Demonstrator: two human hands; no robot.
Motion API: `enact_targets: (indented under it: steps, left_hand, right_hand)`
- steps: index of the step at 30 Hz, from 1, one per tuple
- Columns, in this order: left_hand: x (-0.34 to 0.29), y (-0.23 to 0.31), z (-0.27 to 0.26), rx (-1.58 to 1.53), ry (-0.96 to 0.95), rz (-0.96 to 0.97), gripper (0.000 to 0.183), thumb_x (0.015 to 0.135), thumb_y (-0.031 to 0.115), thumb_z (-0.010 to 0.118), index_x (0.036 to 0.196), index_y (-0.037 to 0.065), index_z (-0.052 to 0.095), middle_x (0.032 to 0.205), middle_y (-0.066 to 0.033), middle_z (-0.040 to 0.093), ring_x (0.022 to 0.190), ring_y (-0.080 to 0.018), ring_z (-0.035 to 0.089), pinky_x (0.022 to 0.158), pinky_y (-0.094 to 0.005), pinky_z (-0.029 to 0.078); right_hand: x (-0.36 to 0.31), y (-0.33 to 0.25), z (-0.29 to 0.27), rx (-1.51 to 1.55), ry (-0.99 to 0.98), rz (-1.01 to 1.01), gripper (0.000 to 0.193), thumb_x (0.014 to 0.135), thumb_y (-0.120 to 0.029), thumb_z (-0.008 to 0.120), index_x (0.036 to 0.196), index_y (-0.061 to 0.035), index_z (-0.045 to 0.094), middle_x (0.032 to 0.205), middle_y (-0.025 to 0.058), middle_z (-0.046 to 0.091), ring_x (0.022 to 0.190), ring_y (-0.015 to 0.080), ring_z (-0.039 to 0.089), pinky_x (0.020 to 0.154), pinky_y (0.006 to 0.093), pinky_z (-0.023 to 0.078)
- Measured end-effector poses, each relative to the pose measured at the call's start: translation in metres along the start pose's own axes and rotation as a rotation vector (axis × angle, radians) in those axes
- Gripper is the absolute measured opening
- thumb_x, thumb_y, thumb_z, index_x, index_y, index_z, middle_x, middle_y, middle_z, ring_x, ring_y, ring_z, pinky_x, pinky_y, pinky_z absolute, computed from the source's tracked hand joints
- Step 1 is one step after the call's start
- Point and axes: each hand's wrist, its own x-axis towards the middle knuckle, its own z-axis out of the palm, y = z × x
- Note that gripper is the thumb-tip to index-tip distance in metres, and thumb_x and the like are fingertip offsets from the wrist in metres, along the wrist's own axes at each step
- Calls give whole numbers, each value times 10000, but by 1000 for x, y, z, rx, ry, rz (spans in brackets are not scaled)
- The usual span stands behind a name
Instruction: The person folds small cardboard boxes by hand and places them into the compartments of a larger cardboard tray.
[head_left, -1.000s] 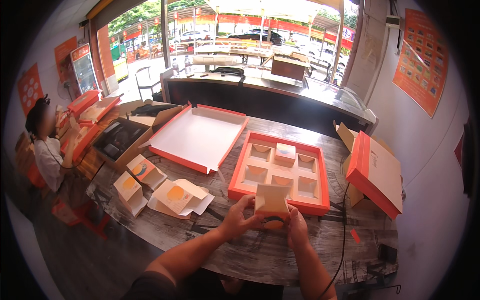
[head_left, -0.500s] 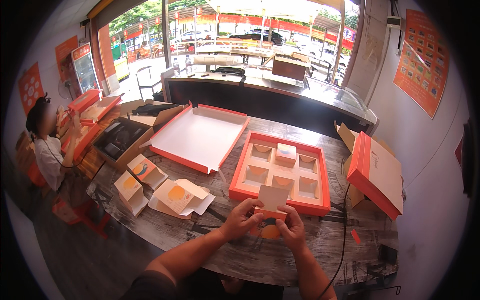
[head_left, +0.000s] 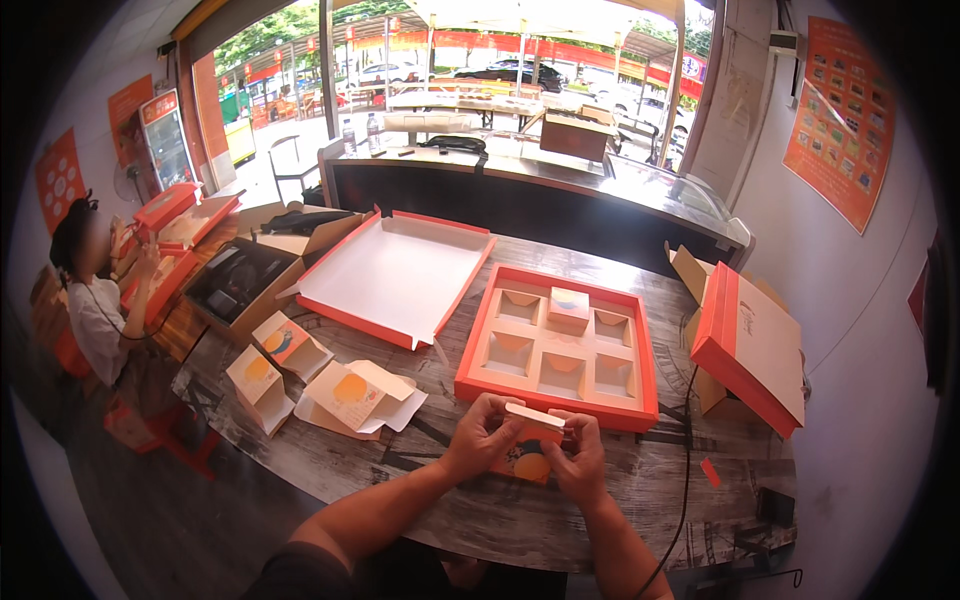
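Observation:
A small printed carton (head_left: 530, 465) with an orange and dark pattern is between my hands, just in front of the red gift box (head_left: 556, 397). My left hand (head_left: 482, 437) grips its left side, and my right hand (head_left: 578, 455) grips its right side with the fingers at the top. The carton's pale lid flap is folded over, its edge toward the far side. Inside the gift box lies a cardboard insert with several square wells. One small closed carton (head_left: 569, 308) sits in the far middle well.
Unfolded small cartons (head_left: 350, 392) lie to the left. Behind them are a large red lid (head_left: 400, 270), inside up, and an open brown box (head_left: 245, 280). Stacked red boxes (head_left: 750, 345) lean at the right, near a black cable (head_left: 686, 460). Another person (head_left: 95, 300) sits far left.
The carton's lid flap stood upright before; now it is folded down over the top. Both hands have stayed around the carton, their fingers shifting to its upper edge.

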Motion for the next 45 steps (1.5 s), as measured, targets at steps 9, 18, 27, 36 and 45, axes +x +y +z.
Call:
enact_targets:
  steps: [9, 18, 27, 36, 45]
  left_hand:
    - [2, 20, 0, 91, -87, 39, 314, 964, 116, 763, 1185, 49, 550, 1344, -139, 615, 1238, -198, 611, 1064, -375, 510]
    - [2, 20, -2, 153, -75, 140, 307, 924, 77, 779, 1146, 35, 572, 1368, -155, 602, 1243, -196, 598, 1061, -349, 504]
    - [1, 31, 4, 212, -86, 201, 221, 943, 85, 773, 1067, 46, 594, 1272, -125, 649, 1242, -195, 612, 1080, -344, 494]
    - [3, 27, 3, 310, -70, 265, 218, 926, 68, 777, 1021, 49, 581, 1234, -130, 677, 1199, -200, 635, 1034, -341, 505]
    - [3, 20, -5, 248, -137, 223, 229, 932, 26, 727, 1066, 56, 544, 1290, -140, 636, 1267, -220, 592, 1097, -361, 463]
  right_hand:
    - [3, -8, -3, -148, 12, -59, 300, 926, 1, 755, 1151, -67, 569, 1334, 135, 621, 1219, 210, 631, 1005, 355, 542]
    - [6, -9, -6, -346, 0, -246, 348, 816, -30, 822, 1086, -32, 602, 1280, 201, 661, 1190, 315, 652, 1019, 391, 515]
    - [6, -14, -7, -384, -7, -268, 212, 879, 5, 722, 1046, -20, 595, 1250, 193, 671, 1182, 284, 646, 1025, 387, 499]
    - [7, -18, -7, -367, 5, -278, 197, 854, 12, 742, 1010, -19, 625, 1181, 177, 705, 1125, 311, 684, 993, 398, 526]
    - [8, -16, -7, -376, 14, -278, 176, 839, 17, 746, 972, -32, 642, 1151, 168, 713, 1110, 306, 687, 973, 391, 533]
